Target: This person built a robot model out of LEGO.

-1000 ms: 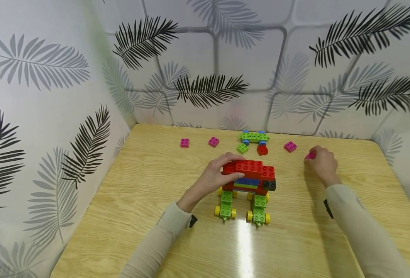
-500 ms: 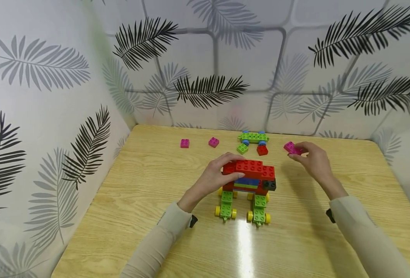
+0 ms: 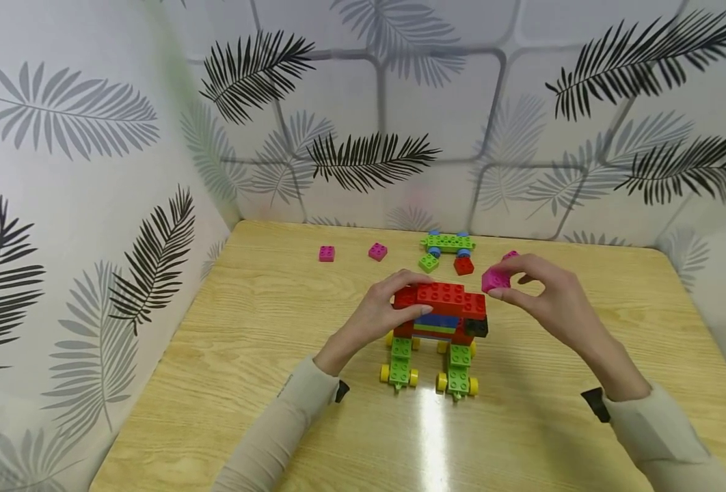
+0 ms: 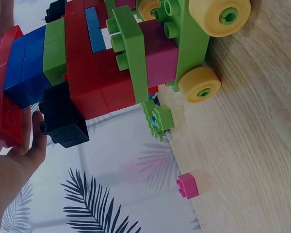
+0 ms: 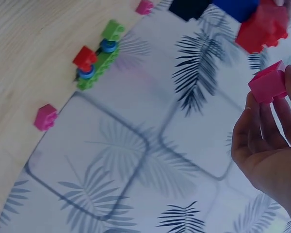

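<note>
A toy built from stacked building blocks (image 3: 440, 298) stands on the table, red on top, with blue, green and black blocks below and green wheeled bases with yellow wheels. My left hand (image 3: 383, 307) grips its red top from the left, thumb in front and fingers behind. In the air just right of the toy's top, my right hand (image 3: 554, 294) pinches a pink block (image 5: 267, 84) between thumb and fingers. That block is apart from the toy in the right wrist view. The left wrist view shows the toy's black block (image 4: 63, 114) and yellow wheels (image 4: 200, 84) close up.
Along the back of the table lie pink blocks (image 3: 327, 253) (image 3: 378, 251), a small green block (image 3: 428, 262), a red block (image 3: 464, 266) and a green wheeled base (image 3: 448, 242) with blue wheels. Another pink block (image 5: 46, 117) lies partly behind my right hand. A patterned wall borders the table.
My right hand has picked the pink block up from the table's right side and carried it left, to beside the toy's top. The left hand and the toy have stayed in place.
</note>
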Demonstrator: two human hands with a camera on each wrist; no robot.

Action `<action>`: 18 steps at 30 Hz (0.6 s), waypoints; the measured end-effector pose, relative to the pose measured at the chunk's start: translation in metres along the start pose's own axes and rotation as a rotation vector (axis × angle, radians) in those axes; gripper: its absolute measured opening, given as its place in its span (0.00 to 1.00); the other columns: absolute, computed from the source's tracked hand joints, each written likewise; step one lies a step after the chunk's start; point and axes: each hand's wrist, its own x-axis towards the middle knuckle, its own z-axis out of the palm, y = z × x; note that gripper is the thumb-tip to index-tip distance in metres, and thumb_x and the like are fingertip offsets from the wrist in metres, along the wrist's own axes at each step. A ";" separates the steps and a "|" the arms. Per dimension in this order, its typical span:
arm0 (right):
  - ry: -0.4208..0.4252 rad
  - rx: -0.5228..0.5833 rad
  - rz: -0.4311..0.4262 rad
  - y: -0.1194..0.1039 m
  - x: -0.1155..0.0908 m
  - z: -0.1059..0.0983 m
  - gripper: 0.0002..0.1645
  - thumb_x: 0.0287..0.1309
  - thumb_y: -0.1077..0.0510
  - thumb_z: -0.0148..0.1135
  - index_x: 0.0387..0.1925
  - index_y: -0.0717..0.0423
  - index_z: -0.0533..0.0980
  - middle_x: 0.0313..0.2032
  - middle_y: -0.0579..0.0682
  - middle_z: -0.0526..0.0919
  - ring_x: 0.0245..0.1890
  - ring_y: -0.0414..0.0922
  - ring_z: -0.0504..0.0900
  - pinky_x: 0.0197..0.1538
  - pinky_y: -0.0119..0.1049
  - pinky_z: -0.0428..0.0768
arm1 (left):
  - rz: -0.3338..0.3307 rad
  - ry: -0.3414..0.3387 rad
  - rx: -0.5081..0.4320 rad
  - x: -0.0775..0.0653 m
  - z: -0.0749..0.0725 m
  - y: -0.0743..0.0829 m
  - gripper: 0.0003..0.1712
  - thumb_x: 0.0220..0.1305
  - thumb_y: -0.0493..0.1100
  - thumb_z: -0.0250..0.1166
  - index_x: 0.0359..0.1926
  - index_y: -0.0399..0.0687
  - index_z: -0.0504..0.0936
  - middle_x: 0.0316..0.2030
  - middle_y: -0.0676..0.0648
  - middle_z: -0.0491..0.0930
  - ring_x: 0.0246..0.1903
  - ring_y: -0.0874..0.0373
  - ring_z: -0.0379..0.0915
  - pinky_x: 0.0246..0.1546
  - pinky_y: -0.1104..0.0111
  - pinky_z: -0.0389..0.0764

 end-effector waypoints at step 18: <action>-0.039 -0.056 -0.136 -0.015 -0.006 0.006 0.25 0.39 0.63 0.78 0.44 0.53 0.83 0.43 0.46 0.84 0.43 0.43 0.80 0.45 0.26 0.76 | 0.016 0.009 -0.002 -0.001 0.001 -0.001 0.24 0.62 0.43 0.68 0.59 0.51 0.75 0.51 0.50 0.77 0.48 0.61 0.72 0.51 0.67 0.75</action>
